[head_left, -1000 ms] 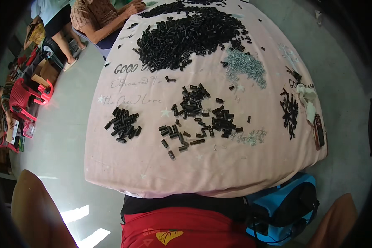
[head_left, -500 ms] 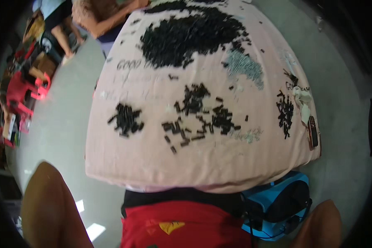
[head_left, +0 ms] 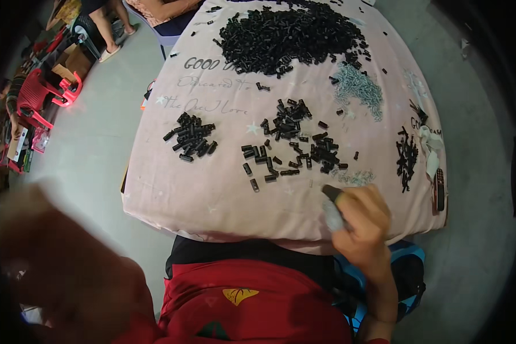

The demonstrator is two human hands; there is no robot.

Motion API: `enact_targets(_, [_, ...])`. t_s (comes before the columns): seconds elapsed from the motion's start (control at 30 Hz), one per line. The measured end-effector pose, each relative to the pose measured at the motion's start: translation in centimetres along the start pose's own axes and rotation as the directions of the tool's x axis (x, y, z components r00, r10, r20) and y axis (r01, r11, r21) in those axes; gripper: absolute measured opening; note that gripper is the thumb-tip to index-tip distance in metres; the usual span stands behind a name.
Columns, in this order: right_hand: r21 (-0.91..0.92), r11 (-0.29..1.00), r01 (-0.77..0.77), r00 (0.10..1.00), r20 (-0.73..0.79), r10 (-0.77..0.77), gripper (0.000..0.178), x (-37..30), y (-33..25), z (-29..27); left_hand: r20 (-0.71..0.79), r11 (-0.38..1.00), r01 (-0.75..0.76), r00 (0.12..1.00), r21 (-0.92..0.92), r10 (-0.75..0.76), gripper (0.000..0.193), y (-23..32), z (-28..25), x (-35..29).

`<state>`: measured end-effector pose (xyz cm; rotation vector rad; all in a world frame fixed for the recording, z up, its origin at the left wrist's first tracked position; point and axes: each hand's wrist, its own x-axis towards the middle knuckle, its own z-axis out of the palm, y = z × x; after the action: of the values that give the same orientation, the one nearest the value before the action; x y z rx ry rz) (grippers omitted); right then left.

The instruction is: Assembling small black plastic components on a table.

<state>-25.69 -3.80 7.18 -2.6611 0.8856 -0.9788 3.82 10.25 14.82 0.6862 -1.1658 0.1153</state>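
Note:
My right hand (head_left: 361, 221) is over the near right part of the pink cloth-covered table (head_left: 235, 212). Its fingers are curled, with a black cover on the index finger and a grey one on the thumb. The two tips come close together, and anything between them cannot be made out. Just beyond it lies a small heap of tiny silvery pieces (head_left: 358, 178). Short black cylinders (head_left: 321, 152) are scattered left of that, with another small pile of black cylinders (head_left: 190, 136) farther left. My left hand (head_left: 34, 229), raised off the table at lower left, is smeared by motion.
A large black heap (head_left: 292, 37) covers the far table, beside a patch of small silvery parts (head_left: 358, 89). Thin black pieces (head_left: 407, 157), a white cloth (head_left: 431, 150) and a remote control (head_left: 439, 189) lie along the right edge. A person sits far left, near a red chair (head_left: 37, 97).
Both hands have come into view, the right reaching over the table and the left lifting at lower left. The whole view has shifted slightly.

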Motion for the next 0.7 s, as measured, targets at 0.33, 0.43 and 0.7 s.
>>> enact_targets(0.33, [-0.132,0.99,-0.042,0.992,0.111,0.057,0.027,-0.5,2.3,4.6,0.51,0.763,0.21,0.632,0.612,-0.583,0.015,-10.1,4.0,-12.6])
enact_targets(0.43, [-0.098,0.994,-0.057,0.983,0.169,0.073,0.028,0.1,2.4,4.2,0.559,0.798,0.203,0.617,0.567,-0.554,0.019,-10.7,4.9,-12.8])
enact_targets(0.7, [-0.112,0.993,-0.023,0.958,0.281,0.054,0.031,0.9,2.5,4.2,0.622,0.827,0.203,0.572,0.525,-0.535,0.018,-12.1,6.4,-11.9])
